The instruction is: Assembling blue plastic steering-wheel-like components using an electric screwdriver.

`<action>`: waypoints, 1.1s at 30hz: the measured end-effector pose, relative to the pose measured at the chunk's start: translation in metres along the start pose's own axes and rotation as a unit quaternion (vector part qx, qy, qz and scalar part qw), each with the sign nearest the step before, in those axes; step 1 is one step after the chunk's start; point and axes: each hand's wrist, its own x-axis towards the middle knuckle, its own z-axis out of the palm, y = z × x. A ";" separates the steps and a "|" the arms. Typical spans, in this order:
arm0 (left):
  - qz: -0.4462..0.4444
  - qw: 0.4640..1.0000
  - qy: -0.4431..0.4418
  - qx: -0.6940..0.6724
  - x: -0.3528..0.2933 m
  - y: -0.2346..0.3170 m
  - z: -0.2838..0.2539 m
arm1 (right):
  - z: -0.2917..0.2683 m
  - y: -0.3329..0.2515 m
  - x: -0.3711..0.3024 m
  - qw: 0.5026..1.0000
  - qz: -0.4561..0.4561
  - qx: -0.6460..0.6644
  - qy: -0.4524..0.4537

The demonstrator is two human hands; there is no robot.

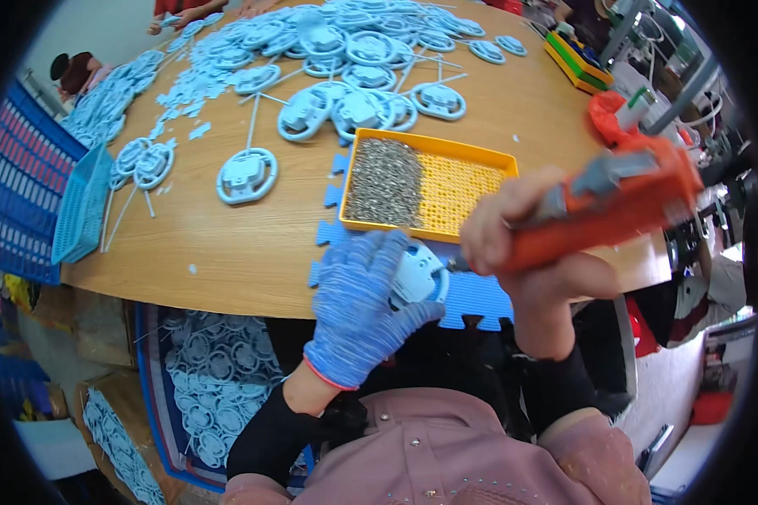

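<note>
My left hand [358, 295], in a blue knitted glove, is closed on a light-blue plastic steering-wheel-shaped part [417, 276] and presses it down on a blue foam mat [472, 296]. Bare, my right hand [514, 231] wraps round an orange-red power screwdriver [598, 210], which is held sideways and slightly blurred. Its bit points left and reaches the part's right side; whether it sits on a screw I cannot tell. Just beyond both hands lies a yellow tray [472, 160], its left half heaped with small metal screws [383, 181] and its perforated bottom showing on the right.
Many similar wheel parts [370, 48] are piled across the far table [219, 244], with a single one [247, 175] nearer. A turquoise basket [84, 206] stands at left. Below the edge, a blue-rimmed bin [215, 379] holds more parts. Other people [185, 13] sit at the far side.
</note>
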 end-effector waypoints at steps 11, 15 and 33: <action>0.016 0.999 -0.037 0.032 0.007 -0.006 0.023 | -0.004 0.033 0.006 0.999 0.042 -0.020 -0.018; 0.015 1.000 -0.024 -0.008 0.010 -0.007 0.029 | 0.001 0.042 0.003 0.999 0.028 -0.016 0.013; -0.070 0.982 -0.139 0.108 -0.039 -0.013 -0.057 | -0.018 0.012 0.007 0.998 -0.023 0.043 -0.037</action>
